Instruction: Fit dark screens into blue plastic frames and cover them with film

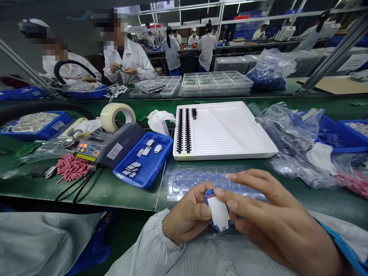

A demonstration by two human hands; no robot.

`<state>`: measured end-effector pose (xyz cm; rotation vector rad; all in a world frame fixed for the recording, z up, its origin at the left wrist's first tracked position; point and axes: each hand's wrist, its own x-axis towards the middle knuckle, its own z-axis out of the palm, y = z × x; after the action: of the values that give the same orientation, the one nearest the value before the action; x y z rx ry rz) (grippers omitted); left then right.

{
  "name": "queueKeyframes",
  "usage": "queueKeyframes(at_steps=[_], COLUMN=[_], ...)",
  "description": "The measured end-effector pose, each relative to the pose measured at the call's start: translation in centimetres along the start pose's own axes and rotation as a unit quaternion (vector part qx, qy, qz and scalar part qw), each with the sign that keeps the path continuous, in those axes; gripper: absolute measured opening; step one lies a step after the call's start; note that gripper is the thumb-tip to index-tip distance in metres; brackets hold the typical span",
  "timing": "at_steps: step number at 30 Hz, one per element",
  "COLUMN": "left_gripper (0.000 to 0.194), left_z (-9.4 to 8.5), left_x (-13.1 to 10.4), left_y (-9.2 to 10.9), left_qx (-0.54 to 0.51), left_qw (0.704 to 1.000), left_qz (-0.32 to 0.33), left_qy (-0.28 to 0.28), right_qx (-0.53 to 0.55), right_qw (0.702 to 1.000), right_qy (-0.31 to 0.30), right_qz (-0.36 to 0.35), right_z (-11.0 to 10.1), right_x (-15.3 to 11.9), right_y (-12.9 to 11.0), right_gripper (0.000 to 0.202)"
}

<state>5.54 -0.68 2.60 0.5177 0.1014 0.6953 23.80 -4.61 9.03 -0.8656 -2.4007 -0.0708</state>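
Observation:
A small blue casing [209,193] with a white rectangular piece [219,211] in it is held near the table's front edge. My left hand [191,212] grips its left side between thumb and fingers. From the right, my right hand [268,214] touches the casing's top and right side, its upper fingers stretched out and apart. A thin pink strip lies across the top of the white piece. Behind my hands, a clear sheet with blue printed outlines [184,182] lies on the green table [143,197].
Beyond the sheet stands a white foam tray [230,134] with rows of black parts. To the left are a blue tray [143,178] of white pieces, a tape dispenser [115,143] and pink strips [72,168]. Plastic bags [296,142] lie right; co-workers sit beyond.

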Motion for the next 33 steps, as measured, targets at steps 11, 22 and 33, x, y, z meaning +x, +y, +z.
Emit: queueKeyframes(at_steps=[11, 22, 33], left_gripper=[0.037, 0.054, 0.036], left_z=[0.5, -0.1, 2.7], left_x=[-0.4, -1.1, -1.8], left_y=[0.9, 1.9, 1.3], left_qx=[0.157, 0.371, 0.356], left_qw=[0.982, 0.915, 0.903], left_qz=[0.008, 0.11, 0.04], left_qy=[0.103, 0.111, 0.239], right_qx=[0.001, 0.498, 0.814], right_qw=[0.992, 0.814, 0.315], right_qy=[0.012, -0.029, -0.03], right_qz=[0.126, 0.296, 0.488], right_z=[1.9, 3.1, 3.9], right_x=[0.1, 0.0, 1.2], right_y=[-1.5, -0.3, 0.1], right_gripper=[0.034, 0.023, 0.028])
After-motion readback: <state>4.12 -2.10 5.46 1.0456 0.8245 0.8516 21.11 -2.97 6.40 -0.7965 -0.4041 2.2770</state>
